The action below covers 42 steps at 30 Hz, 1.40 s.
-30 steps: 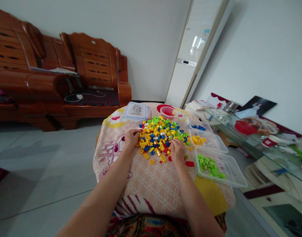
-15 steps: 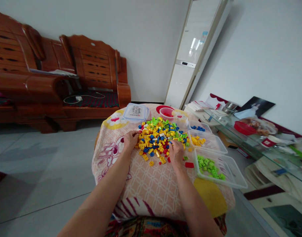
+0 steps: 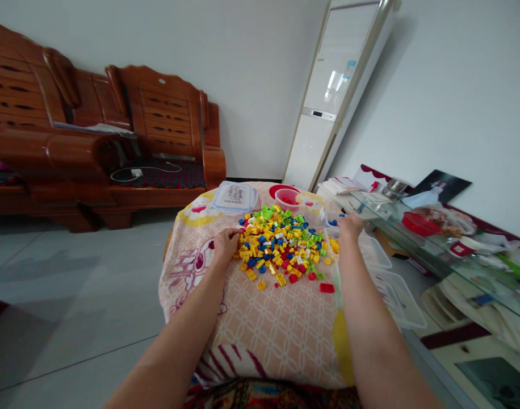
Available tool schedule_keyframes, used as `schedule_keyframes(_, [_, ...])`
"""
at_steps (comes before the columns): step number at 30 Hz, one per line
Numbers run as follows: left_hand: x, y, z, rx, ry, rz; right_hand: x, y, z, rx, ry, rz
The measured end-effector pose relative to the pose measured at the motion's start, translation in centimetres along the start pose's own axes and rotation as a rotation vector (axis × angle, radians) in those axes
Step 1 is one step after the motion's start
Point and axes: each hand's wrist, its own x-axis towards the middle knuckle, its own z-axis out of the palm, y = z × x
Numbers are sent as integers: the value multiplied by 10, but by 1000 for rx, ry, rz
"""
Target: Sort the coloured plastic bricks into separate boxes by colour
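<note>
A heap of toy building bricks, mixed yellow, blue, green, red and white, covers the middle of a cloth-covered round table. At its left edge rests my left hand, fingers curled together against the bricks; whatever they pinch is hidden. My right hand is over the clear container of blue bricks at the back right, its fingertips closed on a small blue brick. Just in front, the container of yellow bricks is partly covered by my right wrist. The forearm hides the green bricks in the nearest container.
Behind the heap stand a round tub with red pieces and stacked lids. A loose red brick lies front right. The glass shelf at the right carries a red bowl and clutter. A wooden sofa stands back left.
My right hand has moved from the heap's right side, back and rightward, to the blue-brick container. My left hand stays at the heap's left edge.
</note>
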Motion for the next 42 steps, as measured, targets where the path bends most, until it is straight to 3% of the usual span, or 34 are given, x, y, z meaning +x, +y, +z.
schedule_keyframes(3, [-1,2,-1,10,7,17,-27,3,-7,-193,20,-56])
schedule_keyframes(7, [-4,7,-3,46,19,42,-107,21,-1,-269,-356,-245])
schedule_keyframes(9, [-5,8,-4,58,19,36,-140,31,6,-320,-455,-352])
schedule_keyframes(14, [-5,7,-4,53,15,37,-169,43,19,-525,-502,-505])
schedule_keyframes(20, [-3,6,-4,81,13,50,-171,43,20,-617,-501,-456])
schedule_keyframes(29, [-2,7,-5,77,9,29,-175,33,8,-326,-313,-510])
schedule_keyframes(34, [-2,5,-4,39,2,23,-169,27,-5,-161,-164,-273])
schedule_keyframes(37, [-3,4,-3,20,4,22,-150,28,-3,33,-159,26])
schedule_keyframes(39, [-2,3,-3,8,4,22,-122,26,3,196,-113,210])
schedule_keyframes(42, [-2,2,-2,3,5,36,-61,14,8,287,45,232])
